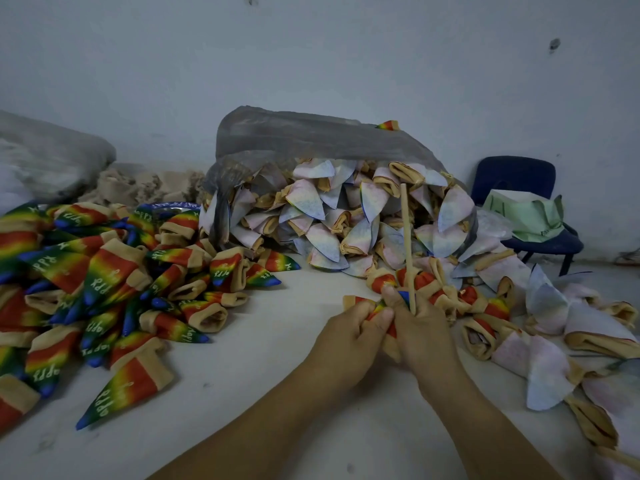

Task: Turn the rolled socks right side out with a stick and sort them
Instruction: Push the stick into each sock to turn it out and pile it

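A thin wooden stick [407, 237] stands nearly upright in the middle of the table. My right hand [424, 336] grips its lower end together with a rainbow sock [382, 311] bunched between both hands. My left hand [349, 341] pinches the same sock from the left. A heap of rainbow socks turned right side out [104, 282] lies at the left. Pale inside-out socks [339, 216] spill from a clear plastic bag [311, 140] behind the hands. Several bunched rainbow socks [450, 296] lie just right of the stick.
The white table [259, 393] shows between the two heaps. More pale inside-out socks [561, 358] are strewn at the right. A dark blue chair [519, 181] carrying a green bag [526, 216] stands at the back right. A grey bag [45, 157] and beige cloth [145, 183] lie at the back left.
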{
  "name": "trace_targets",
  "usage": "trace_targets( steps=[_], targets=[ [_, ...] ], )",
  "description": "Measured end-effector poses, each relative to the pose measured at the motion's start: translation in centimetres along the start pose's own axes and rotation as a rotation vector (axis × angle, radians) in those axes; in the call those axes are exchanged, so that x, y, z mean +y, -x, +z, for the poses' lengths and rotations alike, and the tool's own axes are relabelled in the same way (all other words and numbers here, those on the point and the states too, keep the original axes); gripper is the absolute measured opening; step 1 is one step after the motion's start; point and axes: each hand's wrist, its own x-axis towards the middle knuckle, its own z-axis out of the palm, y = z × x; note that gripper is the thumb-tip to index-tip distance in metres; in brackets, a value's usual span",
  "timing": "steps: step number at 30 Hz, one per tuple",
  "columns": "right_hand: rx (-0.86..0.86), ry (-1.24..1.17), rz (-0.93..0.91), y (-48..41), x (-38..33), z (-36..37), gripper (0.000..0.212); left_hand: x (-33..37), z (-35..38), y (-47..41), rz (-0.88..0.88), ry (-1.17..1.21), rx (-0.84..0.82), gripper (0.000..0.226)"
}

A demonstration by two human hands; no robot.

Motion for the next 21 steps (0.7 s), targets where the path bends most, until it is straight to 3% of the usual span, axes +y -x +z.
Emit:
trace_targets(
  steps=[8, 10, 12, 13, 15, 17, 19, 21],
  targets=[
    [0.038, 0.386, -0.034, -1.0, 1.6, 0.2, 0.021, -1.0, -2.1, -0.4, -0.199, -0.261, 0.002, 0.072],
    [0.043, 0.541, -0.029, -1.3, 2.1, 0.0, 0.032, -1.3, -4.2, -1.2, -0.14, -0.38, 0.13, 0.058],
    [0.044, 0.728, -0.017, -1.4, 2.7, -0.2, 0.044, -2.7, -7.6, -2.1, -0.046, -0.647, 0.383, 0.037],
    [0.05, 0.799, -0.011, -1.4, 2.9, -0.3, 0.049, -3.6, -9.4, -2.4, -0.071, -0.794, 0.458, 0.04],
    [0.077, 0.835, -0.016, -1.4, 2.9, -0.4, 0.058, -5.5, -12.5, -2.8, -0.298, -0.995, 0.433, 0.048],
    [0.112, 0.789, -0.036, -1.1, 2.5, -0.3, 0.055, -6.7, -14.0, -2.8, -0.47, -0.96, 0.365, 0.039],
    [0.15, 0.745, -0.062, -0.9, 2.2, -0.5, 0.05, -6.9, -14.8, -2.5, -0.468, -0.82, 0.371, 0.018],
    [0.186, 0.687, -0.096, -0.8, 1.9, -1.1, 0.046, -6.3, -15.6, -2.3, -0.414, -0.782, 0.401, 0.02]
  ],
)
